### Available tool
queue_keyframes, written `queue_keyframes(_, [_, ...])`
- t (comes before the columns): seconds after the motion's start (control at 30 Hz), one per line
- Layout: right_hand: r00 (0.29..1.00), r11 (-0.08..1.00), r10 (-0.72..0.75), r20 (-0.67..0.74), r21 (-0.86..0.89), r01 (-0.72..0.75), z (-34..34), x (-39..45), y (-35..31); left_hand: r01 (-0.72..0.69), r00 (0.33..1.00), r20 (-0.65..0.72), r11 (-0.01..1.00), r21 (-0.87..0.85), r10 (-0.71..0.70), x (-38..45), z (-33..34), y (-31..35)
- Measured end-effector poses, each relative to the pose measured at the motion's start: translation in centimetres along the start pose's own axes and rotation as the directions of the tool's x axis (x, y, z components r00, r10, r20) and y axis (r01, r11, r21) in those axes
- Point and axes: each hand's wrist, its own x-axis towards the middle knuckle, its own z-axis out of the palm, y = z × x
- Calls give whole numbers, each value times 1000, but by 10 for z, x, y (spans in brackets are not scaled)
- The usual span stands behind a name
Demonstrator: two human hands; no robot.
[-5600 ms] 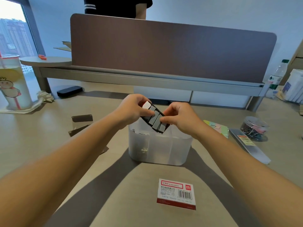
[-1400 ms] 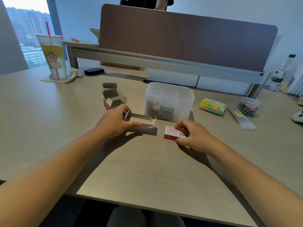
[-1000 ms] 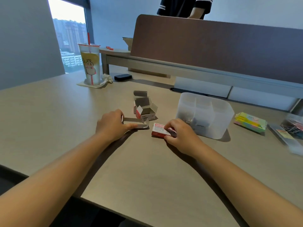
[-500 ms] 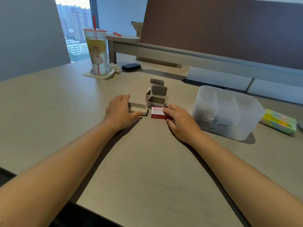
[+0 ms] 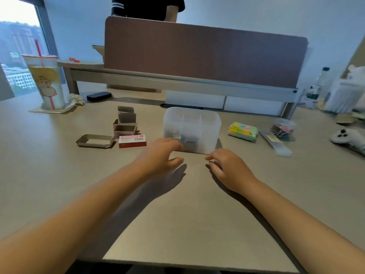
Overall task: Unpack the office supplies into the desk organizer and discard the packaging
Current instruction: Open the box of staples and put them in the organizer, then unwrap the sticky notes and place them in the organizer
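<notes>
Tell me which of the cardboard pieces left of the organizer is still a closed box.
The red-and-white box, nearest the organizer. The tray beside it lies open and flat, and the boxes behind have their flaps up.

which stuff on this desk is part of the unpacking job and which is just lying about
Job: translucent plastic desk organizer; red-and-white staple box; empty cardboard tray; pastel sticky notes; clear tub of binder clips.

Lying about: tall drink cup; white game controller; green-capped bottle.

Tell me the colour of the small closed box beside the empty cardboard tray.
The box is white on top with a red band below, as the head view shows.
</notes>
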Motion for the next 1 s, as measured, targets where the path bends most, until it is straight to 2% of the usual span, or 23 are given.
queue_keyframes(0.2, [955, 959, 282, -96, 8, -282, -31, -28, 77, -167, 979, 126, 984, 61, 158, 43, 39, 57])
queue_keyframes(0.37, [904, 918, 396, -160, 44, -394, -36, -8, 120, -235, 959, 183, 969, 81, 217, 70, 58, 67])
queue_keyframes(0.47, [904, 921, 387, -184, 30, -388, -34, 15, 134, -242, 956, 192, 966, 90, 222, 82, 64, 62])
queue_keyframes(0.73, [929, 924, 341, -145, -130, -360, -20, 69, 152, -252, 956, 169, 966, 58, 240, 98, 71, 48])
queue_keyframes(0.87, [912, 901, 361, -196, -179, -395, -20, 72, 157, -252, 958, 150, 967, 25, 246, 98, 74, 44])
queue_keyframes(1.0, [921, 927, 299, -248, -152, -342, -23, 59, 147, -220, 965, 139, 975, -19, 220, 95, 74, 44])
